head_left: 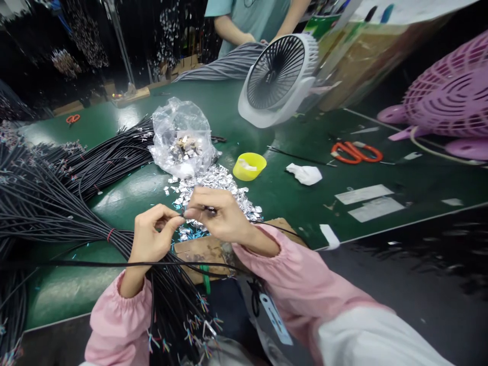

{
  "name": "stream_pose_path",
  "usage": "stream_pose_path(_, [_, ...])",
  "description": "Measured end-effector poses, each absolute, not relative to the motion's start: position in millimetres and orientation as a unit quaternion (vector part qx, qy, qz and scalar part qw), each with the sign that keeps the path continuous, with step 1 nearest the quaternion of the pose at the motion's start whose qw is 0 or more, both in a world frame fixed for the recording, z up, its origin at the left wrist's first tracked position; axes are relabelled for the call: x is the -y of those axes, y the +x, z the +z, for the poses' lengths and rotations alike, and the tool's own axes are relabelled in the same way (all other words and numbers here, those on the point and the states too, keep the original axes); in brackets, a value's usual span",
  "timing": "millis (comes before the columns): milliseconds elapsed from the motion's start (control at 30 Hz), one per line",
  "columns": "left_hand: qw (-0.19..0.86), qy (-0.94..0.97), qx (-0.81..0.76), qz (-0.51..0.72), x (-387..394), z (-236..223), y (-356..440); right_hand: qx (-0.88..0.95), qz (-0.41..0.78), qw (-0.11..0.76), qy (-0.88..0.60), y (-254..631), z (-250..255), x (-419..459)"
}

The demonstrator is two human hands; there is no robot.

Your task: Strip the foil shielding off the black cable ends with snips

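The head view looks forward and down over both hands [186, 218].

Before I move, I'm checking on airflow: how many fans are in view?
2: a white fan on the green table, and a pink fan at the picture's right edge. Others may be hidden.

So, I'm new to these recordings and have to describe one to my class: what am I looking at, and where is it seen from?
There is no machine here, just a person's bare left hand and right hand. The only picture comes from a camera on that person's head, looking forward and down. The fingers of both hands pinch something small and dark, too tiny to name. On the green table lie bundled black cables, silvery scraps, a clear plastic bag, a yellow cup and, to the right, orange-handled scissors. A white fan stands farther back.
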State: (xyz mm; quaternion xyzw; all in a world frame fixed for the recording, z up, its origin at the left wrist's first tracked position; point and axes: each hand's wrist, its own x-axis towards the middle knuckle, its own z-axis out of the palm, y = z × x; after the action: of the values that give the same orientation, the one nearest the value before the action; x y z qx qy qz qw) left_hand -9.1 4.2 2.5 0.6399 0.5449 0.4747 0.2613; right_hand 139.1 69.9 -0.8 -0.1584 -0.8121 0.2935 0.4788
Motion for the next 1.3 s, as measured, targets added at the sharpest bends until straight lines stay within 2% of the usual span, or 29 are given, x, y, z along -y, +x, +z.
stream_pose_path(100, [0.405, 0.595, -0.513, 0.468, -4.4, 4.7, -7.6, 0.787, 0.403, 0.454, -0.11, 137.8, 0.3, -71.1])
stream_pose_path(167, [0.381, 0.574, -0.534, 0.49, -4.7, 3.1, -4.4, 0.802, 0.347, 0.465, -0.144, 136.6, -0.7, -69.5])
stream_pose_path(267, [0.247, 0.576, -0.579, 0.522, -5.4, -0.9, -0.6, 0.819, 0.195, 0.493, -0.219, 135.8, -3.1, -67.1])
stream_pose_path(300, [0.219, 0.582, -0.584, 0.522, -5.7, -1.6, -0.3, 0.818, 0.196, 0.491, -0.226, 135.9, -3.5, -67.3])
stream_pose_path(367, [0.225, 0.588, -0.578, 0.52, -5.9, -1.0, -1.6, 0.808, 0.285, 0.475, -0.198, 136.2, -3.0, -69.4])
stream_pose_path(433, [0.297, 0.579, -0.558, 0.515, -5.8, 1.8, -4.1, 0.797, 0.363, 0.46, -0.145, 136.5, -2.0, -72.1])
stream_pose_path(467, [0.342, 0.57, -0.548, 0.507, -5.7, 3.5, -5.3, 0.802, 0.356, 0.463, -0.126, 136.7, -1.8, -72.9])
stream_pose_path(533, [0.412, 0.555, -0.535, 0.486, -5.5, 6.6, -6.9, 0.825, 0.253, 0.49, -0.123, 137.1, -2.4, -72.6])
stream_pose_path(633, [0.432, 0.546, -0.533, 0.482, -4.9, 8.9, -6.5, 0.839, 0.091, 0.518, -0.14, 138.7, -4.7, -70.6])
stream_pose_path(700, [0.412, 0.546, -0.535, 0.496, -3.9, 8.9, -5.2, 0.83, 0.054, 0.535, -0.144, 141.1, -4.5, -71.5])
stream_pose_path(800, [0.377, 0.53, -0.548, 0.526, -1.6, 8.0, -3.6, 0.749, 0.021, 0.623, -0.225, 145.3, 0.1, -76.9])
stream_pose_path(867, [0.356, 0.519, -0.556, 0.543, -0.5, 7.1, -3.2, 0.698, 0.05, 0.655, -0.285, 145.4, 3.7, -79.3])
stream_pose_path(1033, [0.324, 0.543, -0.551, 0.546, -1.6, 5.5, -4.1, 0.813, 0.265, 0.489, -0.17, 135.5, 3.8, -73.3])
stream_pose_path(1167, [0.311, 0.589, -0.53, 0.524, -2.8, 3.5, -5.1, 0.746, 0.485, 0.432, -0.15, 131.6, -0.8, -68.6])
stream_pose_path(1233, [0.248, 0.61, -0.529, 0.535, -2.4, 1.0, -3.9, 0.744, 0.482, 0.433, -0.16, 131.9, -2.8, -66.5])
stream_pose_path(1300, [0.17, 0.621, -0.544, 0.539, -1.4, -2.1, -1.4, 0.788, 0.33, 0.48, -0.2, 133.1, -4.5, -63.9])
